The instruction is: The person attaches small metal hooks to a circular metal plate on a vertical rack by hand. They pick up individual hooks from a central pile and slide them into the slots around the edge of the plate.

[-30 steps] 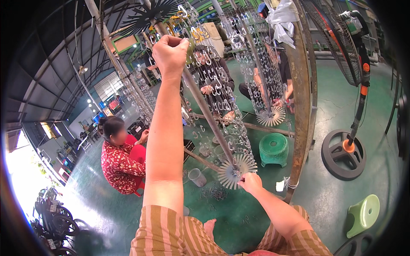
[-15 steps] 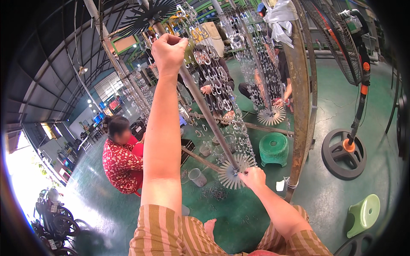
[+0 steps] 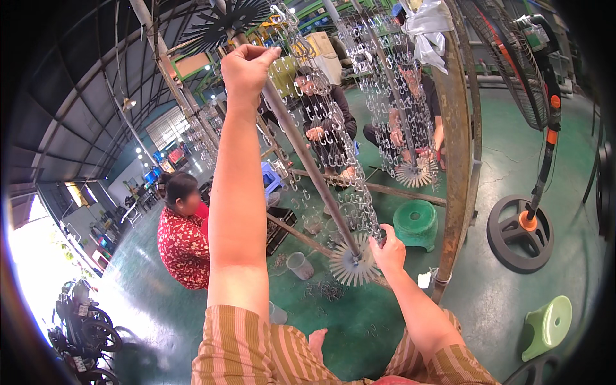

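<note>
A slanting metal rod [image 3: 301, 144] stands before me, with a dark slotted disc [image 3: 228, 25] at its top and a pale slotted disc [image 3: 355, 259] at its foot. Strands of small silvery metal hooks [image 3: 337, 144] hang alongside it. My left hand [image 3: 246, 74] is raised beside the rod just below the dark disc, thumb and fingertips pinched together; what they hold is too small to make out. My right hand [image 3: 390, 251] is at the lower end of the strands, by the rim of the pale disc. Its thumb and forefinger are apart, close to the lowest hooks.
Below lie loose dark pieces [image 3: 326, 290] near a translucent cup [image 3: 299, 265]. A green stool [image 3: 415, 224] stands right of the rod, beside a rusty post [image 3: 457, 147]; a fan [image 3: 510, 64] rises beyond. A person in a red patterned top [image 3: 183, 237] sits left; others sit behind the strands.
My right hand has moved up slightly from the pale disc's edge to the strands' lower end, its thumb and forefinger parting. My left hand has shifted slightly up and left, still pinched.
</note>
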The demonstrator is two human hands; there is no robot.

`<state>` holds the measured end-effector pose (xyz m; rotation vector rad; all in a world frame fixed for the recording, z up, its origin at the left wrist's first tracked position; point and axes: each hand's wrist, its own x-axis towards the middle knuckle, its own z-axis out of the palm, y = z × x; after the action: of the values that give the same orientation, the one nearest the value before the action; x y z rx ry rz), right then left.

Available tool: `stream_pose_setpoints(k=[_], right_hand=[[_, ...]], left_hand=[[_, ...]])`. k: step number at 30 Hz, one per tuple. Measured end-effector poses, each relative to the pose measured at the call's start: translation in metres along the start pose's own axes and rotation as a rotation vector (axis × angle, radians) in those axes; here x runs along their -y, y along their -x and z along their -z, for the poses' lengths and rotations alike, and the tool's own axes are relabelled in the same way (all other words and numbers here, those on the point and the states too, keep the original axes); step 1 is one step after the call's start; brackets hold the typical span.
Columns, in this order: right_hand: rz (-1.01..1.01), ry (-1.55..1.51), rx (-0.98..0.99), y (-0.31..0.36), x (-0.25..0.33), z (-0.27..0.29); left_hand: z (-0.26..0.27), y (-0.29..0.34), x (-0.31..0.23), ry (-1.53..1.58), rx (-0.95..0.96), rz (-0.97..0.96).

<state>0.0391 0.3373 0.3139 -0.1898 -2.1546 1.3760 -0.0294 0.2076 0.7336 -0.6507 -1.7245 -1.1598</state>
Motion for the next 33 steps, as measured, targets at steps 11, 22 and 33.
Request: stream_pose_setpoints(k=[11, 22, 33], right_hand=[[0.051, -0.018, 0.024, -0.001, -0.005, -0.002], [0.063, 0.010, 0.029, -0.001, -0.008, 0.000], [0.056, 0.004, 0.060, 0.000, -0.011, -0.001]], left_hand=[[-0.017, -0.036, -0.017, 0.378, -0.047, 0.100], [-0.014, -0.043, -0.020, 0.393, -0.011, 0.079], [-0.011, -0.042, -0.020, 0.458, -0.001, 0.068]])
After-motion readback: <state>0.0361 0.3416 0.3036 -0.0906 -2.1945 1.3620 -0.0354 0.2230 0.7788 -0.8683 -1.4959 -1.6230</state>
